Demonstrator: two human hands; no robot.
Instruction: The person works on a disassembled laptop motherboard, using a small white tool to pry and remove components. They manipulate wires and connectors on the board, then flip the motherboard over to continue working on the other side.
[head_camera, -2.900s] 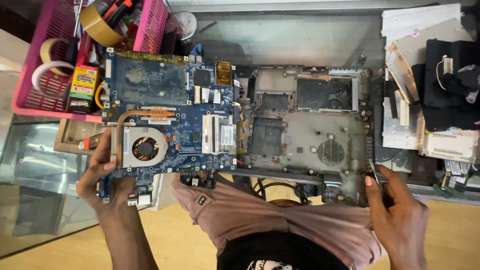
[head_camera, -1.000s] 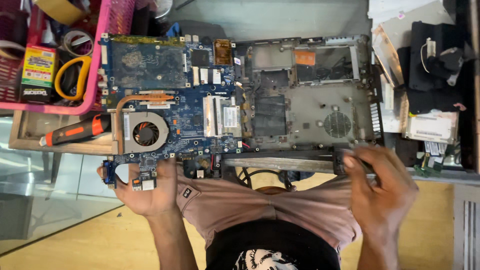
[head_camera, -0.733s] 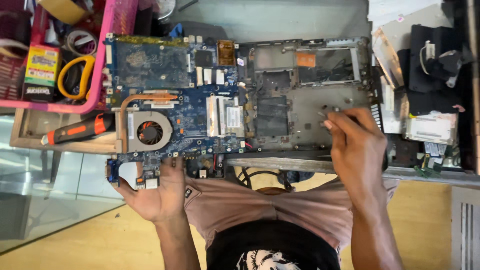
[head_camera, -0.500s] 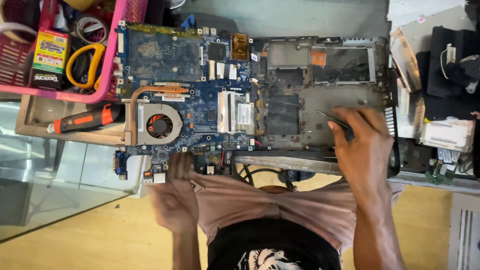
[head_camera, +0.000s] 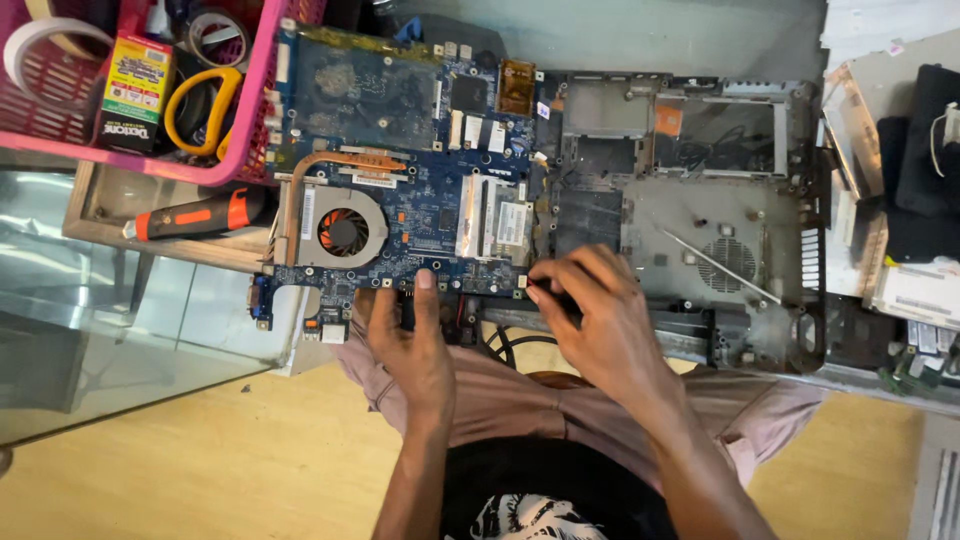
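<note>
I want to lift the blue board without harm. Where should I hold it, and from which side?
Probably by its bare edges. The left hand already rests at the board's near edge; a second hold could come from the right edge, by the right hand. The fan and copper pipe stand proud on top, so avoid pressing there.
</note>
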